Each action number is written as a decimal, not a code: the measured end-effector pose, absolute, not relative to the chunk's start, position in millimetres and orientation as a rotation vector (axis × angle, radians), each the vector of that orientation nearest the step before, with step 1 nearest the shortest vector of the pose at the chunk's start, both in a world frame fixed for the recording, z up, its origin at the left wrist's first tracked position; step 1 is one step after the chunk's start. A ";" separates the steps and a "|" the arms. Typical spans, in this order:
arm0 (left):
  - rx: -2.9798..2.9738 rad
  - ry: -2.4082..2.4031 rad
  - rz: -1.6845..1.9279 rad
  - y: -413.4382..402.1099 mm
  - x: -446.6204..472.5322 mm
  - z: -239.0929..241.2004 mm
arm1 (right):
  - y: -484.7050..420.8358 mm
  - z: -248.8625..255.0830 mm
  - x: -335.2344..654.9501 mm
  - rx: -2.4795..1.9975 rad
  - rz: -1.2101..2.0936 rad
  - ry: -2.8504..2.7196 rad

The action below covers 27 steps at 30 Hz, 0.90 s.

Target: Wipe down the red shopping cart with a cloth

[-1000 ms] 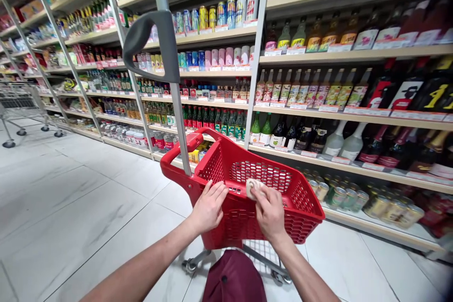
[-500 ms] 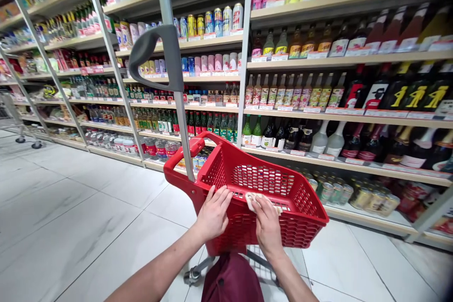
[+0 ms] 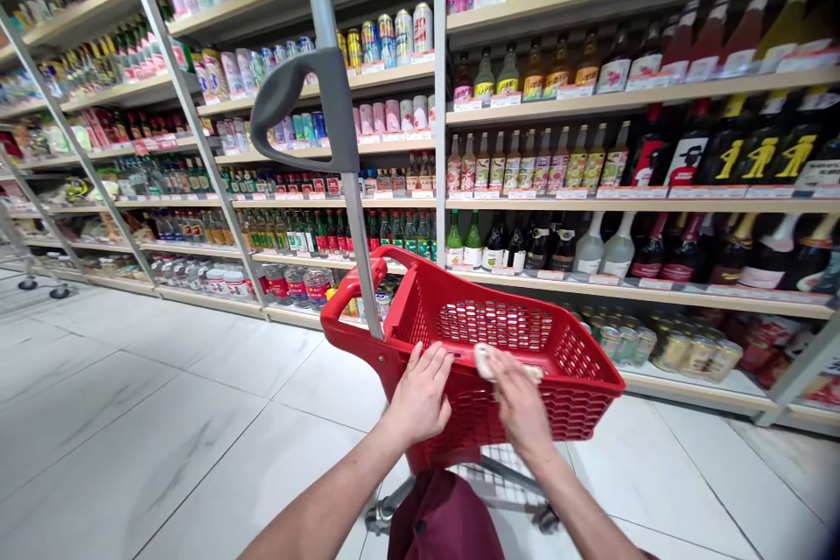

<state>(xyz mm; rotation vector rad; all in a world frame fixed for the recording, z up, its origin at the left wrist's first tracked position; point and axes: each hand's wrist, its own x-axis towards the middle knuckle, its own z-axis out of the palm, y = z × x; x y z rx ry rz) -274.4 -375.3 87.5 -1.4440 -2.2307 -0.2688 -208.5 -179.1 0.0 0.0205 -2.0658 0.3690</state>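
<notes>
A red plastic shopping basket (image 3: 577, 367) on a wheeled trolley stands in front of me in a shop aisle. My left hand (image 3: 420, 398) grips the basket's near rim, fingers curled over the edge. My right hand (image 3: 521, 402) presses a small white cloth (image 3: 486, 361) against the same rim, fingers closed over it. A grey pull handle (image 3: 308, 105) on a metal pole rises from the basket's left end. The basket looks to hold nothing.
Tall shelves of bottles and cans (image 3: 591, 157) run along the right and back. Low shelf with jars (image 3: 682, 354) sits close behind the basket. White tiled floor (image 3: 164, 420) stretches to the left. A dark red garment (image 3: 439, 516) shows at the bottom edge.
The view has swung left, shifting basket and hands right. My right hand has slid the cloth a little along the rim. The left hand keeps its grip.
</notes>
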 end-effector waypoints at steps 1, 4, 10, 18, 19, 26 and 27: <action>-1.446 -2.231 -0.274 -376.2 -274.4 87.0 | -169.0 -5.7 -203.2 -0.043 0.359 -2.046; -1.418 -2.236 -0.303 -376.0 -273.7 85.3 | -155.6 -16.2 -193.3 -0.203 0.325 -1.952; -1.519 -2.119 -0.191 -402.2 -276.1 94.4 | -214.0 18.2 -219.5 0.062 0.432 -2.111; -0.876 -2.026 -0.328 -487.2 -311.8 121.3 | -243.9 35.5 -240.1 0.004 0.574 -1.970; -0.891 -2.039 -0.330 -487.5 -314.2 122.8 | -263.5 44.6 -248.7 0.090 0.603 -1.980; -1.017 -2.075 -0.335 -484.1 -315.2 124.9 | -267.6 51.0 -261.6 0.146 0.575 -1.967; -1.023 -2.074 -0.339 -484.0 -314.8 124.5 | -257.9 44.5 -257.7 0.082 0.563 -1.955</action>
